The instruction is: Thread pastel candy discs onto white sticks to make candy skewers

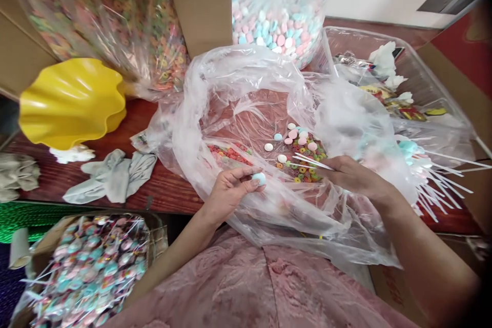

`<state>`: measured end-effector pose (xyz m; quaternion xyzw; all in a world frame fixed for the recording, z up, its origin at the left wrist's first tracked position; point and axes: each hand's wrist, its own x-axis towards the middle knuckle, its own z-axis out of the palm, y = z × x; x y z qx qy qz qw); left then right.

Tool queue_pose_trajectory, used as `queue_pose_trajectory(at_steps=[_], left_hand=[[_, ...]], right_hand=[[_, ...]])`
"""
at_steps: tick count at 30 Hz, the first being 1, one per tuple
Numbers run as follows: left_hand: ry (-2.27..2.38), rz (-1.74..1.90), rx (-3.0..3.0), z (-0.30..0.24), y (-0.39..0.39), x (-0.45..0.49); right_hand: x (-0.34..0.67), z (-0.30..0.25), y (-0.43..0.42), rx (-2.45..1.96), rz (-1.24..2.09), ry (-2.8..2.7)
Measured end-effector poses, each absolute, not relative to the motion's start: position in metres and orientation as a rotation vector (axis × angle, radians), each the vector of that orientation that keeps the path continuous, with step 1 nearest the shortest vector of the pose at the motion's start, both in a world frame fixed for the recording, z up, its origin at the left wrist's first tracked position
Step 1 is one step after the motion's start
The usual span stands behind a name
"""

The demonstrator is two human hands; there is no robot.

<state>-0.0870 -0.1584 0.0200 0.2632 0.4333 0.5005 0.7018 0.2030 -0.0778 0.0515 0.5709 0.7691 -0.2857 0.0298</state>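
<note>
My left hand pinches a light blue round candy between thumb and fingertips, over the near edge of an open clear plastic bag. To the right, my right hand grips several white lollipop sticks, their ends pointing left over the bag's opening. Inside the bag lie loose pink, white and blue candies, a pile of green and orange ring candies and a patch of red ring candies. The two hands are apart.
A yellow wavy bowl and grey gloves lie left. Behind stand a bag of pastel candies and a large bag of ring candies. At right are a clear bin and finished sticks. Wrapped lollipops fill a box below.
</note>
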Motion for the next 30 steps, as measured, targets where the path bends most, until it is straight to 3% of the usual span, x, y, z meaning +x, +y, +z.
queue_pose_trajectory(at_steps=[4,8,13,21,26,30], left_hand=[[1.002,1.218,0.674,0.013,-0.150,-0.081],[1.199,1.153,1.290,0.012,-0.135,-0.081],[1.478,0.591,2.296,0.033,-0.105,-0.064],[1.278,-0.048,2.506,0.018,-0.065,0.028],[1.324,-0.017,2.467,0.013,-0.061,0.026],[1.250,0.455,1.958,0.024,-0.066,-0.013]], right_hand=[[0.203,0.049,-0.116,1.873,-1.650,2.273],[0.200,0.035,-0.150,2.272,-1.923,2.129],[0.216,0.020,-0.166,2.561,-1.782,2.195],[0.215,0.003,-0.161,2.489,-1.729,2.306],[0.217,-0.008,-0.158,2.411,-1.550,2.440],[0.214,0.005,-0.154,2.270,-1.269,2.581]])
